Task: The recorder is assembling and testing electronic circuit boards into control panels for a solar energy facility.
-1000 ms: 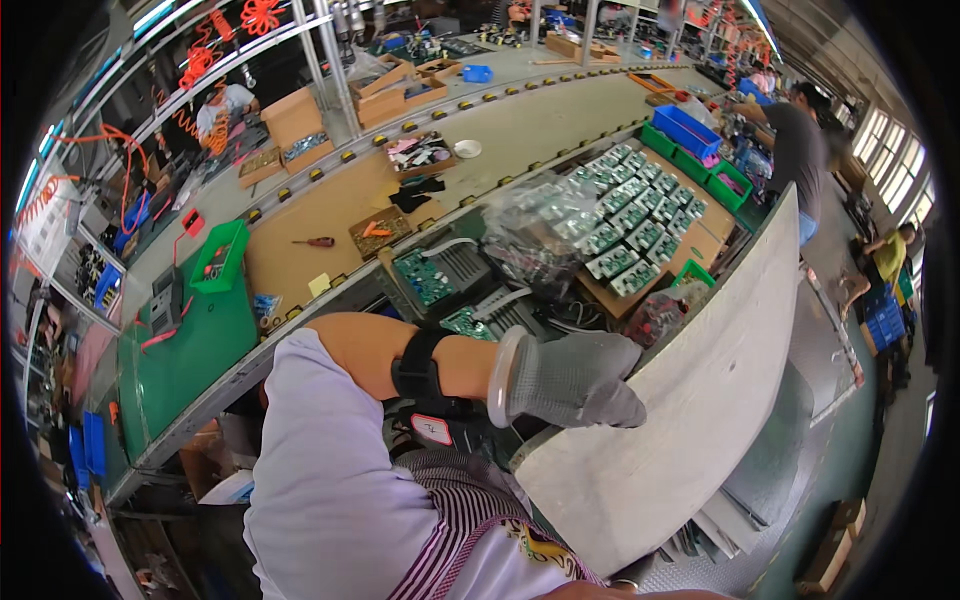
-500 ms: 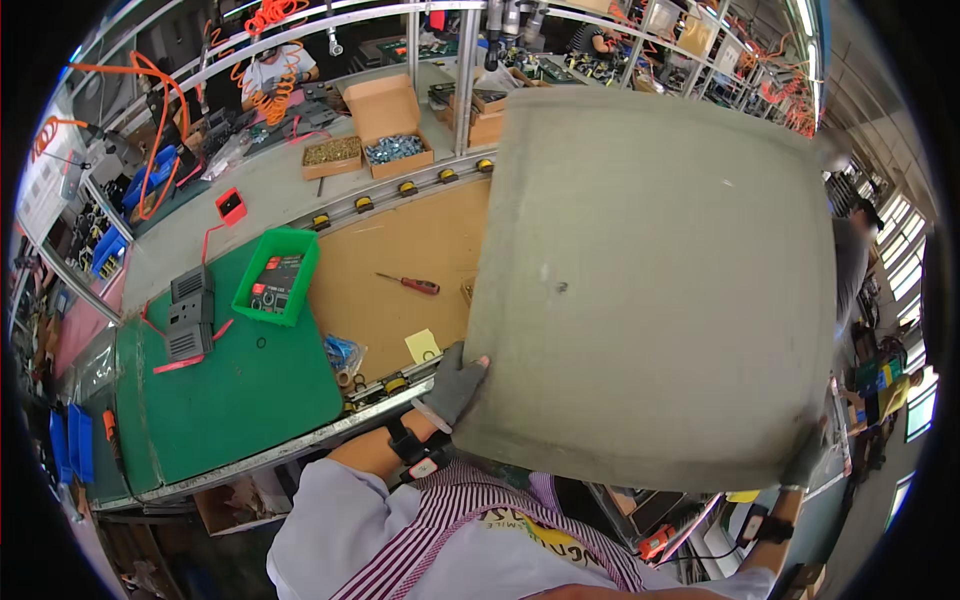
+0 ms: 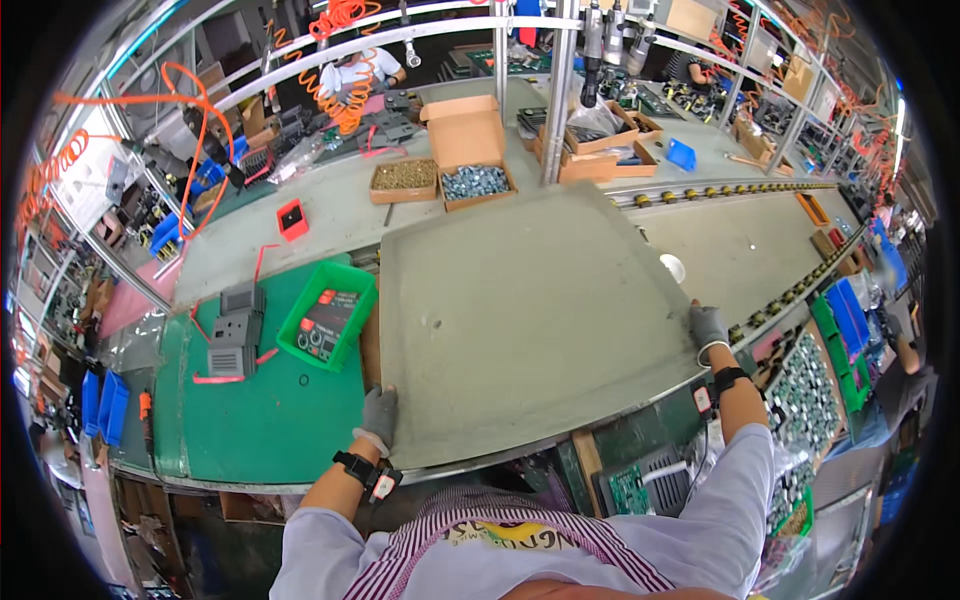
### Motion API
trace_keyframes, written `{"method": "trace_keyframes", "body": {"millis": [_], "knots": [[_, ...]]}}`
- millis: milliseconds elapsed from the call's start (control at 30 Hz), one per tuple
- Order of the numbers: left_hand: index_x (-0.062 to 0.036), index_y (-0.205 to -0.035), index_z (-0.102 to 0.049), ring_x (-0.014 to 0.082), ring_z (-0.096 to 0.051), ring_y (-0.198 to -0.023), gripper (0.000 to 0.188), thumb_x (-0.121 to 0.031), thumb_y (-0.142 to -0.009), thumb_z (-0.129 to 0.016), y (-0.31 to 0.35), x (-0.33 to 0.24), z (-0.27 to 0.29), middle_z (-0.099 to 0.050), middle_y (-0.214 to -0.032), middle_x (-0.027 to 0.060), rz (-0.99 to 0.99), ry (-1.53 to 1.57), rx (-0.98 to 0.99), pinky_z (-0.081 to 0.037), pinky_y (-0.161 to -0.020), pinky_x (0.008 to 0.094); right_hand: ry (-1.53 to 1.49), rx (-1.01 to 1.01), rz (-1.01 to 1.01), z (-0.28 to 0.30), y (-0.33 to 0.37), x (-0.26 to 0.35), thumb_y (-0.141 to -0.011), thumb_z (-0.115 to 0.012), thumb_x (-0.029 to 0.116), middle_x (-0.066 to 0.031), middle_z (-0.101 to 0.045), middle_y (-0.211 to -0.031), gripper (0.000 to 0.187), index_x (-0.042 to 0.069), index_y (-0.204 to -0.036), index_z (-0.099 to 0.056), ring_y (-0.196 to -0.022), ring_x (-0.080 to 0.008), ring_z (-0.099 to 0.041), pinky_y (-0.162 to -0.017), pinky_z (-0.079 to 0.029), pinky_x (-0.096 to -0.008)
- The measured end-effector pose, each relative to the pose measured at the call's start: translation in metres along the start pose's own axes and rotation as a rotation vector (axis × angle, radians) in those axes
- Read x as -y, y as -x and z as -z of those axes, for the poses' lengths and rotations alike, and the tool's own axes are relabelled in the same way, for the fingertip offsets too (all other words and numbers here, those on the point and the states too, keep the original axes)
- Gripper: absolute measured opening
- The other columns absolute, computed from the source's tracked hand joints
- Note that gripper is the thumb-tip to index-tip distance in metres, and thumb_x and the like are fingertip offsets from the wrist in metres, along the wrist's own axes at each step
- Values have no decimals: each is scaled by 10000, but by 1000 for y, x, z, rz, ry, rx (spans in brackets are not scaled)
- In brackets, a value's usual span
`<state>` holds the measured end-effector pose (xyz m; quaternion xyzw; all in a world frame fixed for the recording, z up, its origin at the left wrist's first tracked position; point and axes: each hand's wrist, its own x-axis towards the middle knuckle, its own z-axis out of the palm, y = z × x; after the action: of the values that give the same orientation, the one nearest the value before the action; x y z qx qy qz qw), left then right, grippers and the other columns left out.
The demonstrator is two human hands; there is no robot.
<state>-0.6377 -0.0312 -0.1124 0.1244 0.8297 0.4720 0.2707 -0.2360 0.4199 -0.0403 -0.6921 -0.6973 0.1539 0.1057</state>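
A large flat grey-green board [image 3: 520, 320] lies across the bench in front of me, over the roller track. My left hand [image 3: 378, 414], in a grey glove, grips its left edge near the front corner. The grey-gloved right hand [image 3: 708, 326] holds the right edge, higher up. Both hands are closed, with the fingers partly out of sight at the board's edges. A green bin [image 3: 327, 316] with dark labelled packs stands just left of the board. Beside that bin, grey plastic housings [image 3: 236, 330] with red straps rest on a green mat [image 3: 290, 425].
Behind the board stand open cartons of brass-coloured screws [image 3: 404, 178] and bluish metal parts [image 3: 474, 182]. A metal post [image 3: 557, 110] rises there. At right are a white round dish [image 3: 672, 267], a roller rail [image 3: 790, 292] and trays of circuit boards [image 3: 808, 395]. Orange coiled hoses [image 3: 340, 85] hang above.
The board has come down from a raised, tilted position onto the bench, covering the screwdriver and yellow note. Both hands still hold it. The view has also shifted.
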Motion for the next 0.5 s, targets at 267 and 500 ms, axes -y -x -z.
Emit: {"method": "trace_keyframes", "body": {"millis": [267, 500], "knots": [[43, -945, -537, 394, -569, -818, 385, -331, -883, -470, -10, 20, -16, -594, -848, 254, 14, -402, -109, -441, -704, 431, 29, 423, -82, -86, -19, 1, -876, -391, 441, -247, -583, -1094, 549, -26, -1071, -604, -1060, -357, -550, -915, -405, -407], [-50, -1253, -416, 386, -356, -1232, 556, -415, -844, -505, -39, 13, -42, -385, -1313, 250, -527, -1282, 114, -278, -1011, 477, 56, 327, 149, -65, 0, 28, -858, -443, 394, -214, -585, -1107, 493, 18, -1157, -558, -1048, -375, -539, -914, -407, -408]]}}
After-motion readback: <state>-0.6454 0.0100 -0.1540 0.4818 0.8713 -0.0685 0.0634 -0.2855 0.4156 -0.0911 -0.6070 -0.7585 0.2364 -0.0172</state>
